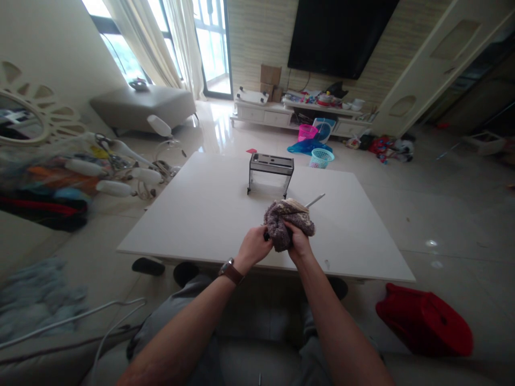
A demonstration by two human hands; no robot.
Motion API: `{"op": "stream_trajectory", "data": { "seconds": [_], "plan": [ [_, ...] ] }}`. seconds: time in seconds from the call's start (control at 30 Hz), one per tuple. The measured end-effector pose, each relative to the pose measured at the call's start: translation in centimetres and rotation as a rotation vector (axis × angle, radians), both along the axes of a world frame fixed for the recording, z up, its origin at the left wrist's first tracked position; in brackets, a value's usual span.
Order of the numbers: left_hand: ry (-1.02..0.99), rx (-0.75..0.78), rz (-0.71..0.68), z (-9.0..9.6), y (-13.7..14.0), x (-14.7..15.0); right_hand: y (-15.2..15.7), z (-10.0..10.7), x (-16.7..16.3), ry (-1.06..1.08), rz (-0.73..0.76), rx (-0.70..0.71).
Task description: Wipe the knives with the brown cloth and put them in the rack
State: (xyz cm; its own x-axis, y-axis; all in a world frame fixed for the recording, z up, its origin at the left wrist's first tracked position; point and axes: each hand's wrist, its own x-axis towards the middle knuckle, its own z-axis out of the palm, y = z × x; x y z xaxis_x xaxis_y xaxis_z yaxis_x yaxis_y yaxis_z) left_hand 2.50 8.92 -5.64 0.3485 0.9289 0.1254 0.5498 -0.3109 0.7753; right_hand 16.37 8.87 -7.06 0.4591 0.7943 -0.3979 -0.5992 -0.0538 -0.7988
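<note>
Above the near edge of the white table [225, 214], my right hand [300, 245] grips a bunched, fluffy grey-brown cloth [281, 228] with a paler patch on top. My left hand [255, 247], with a watch [227, 266] on its wrist, is closed against the cloth's left side. A small dark bit shows at its fingertips, too small to name. Just beyond the cloth, a slim pale pen-like stick [316, 200] points up to the right. Farther back on the table stands a small clear box with a dark slotted top [271, 162].
A red stool-like object [426, 321] is on the floor at right. White-shaded lamp arms [115, 187] reach near the table's left side. Beyond the table are a turquoise basket [322, 156], a pink basket [307, 132] and a low TV cabinet [261, 115].
</note>
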Motion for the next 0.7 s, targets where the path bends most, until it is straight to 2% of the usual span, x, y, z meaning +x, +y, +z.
{"op": "stream_trajectory", "data": {
  "seconds": [0.53,0.7],
  "plan": [
    [0.019,-0.012,0.008,-0.2,0.06,0.14,0.09,0.01,0.17,0.029,-0.021,-0.044],
    [0.013,-0.004,-0.012,0.12,0.11,0.07,0.22,-0.57,0.43,0.009,0.018,0.036]
  ]
}}
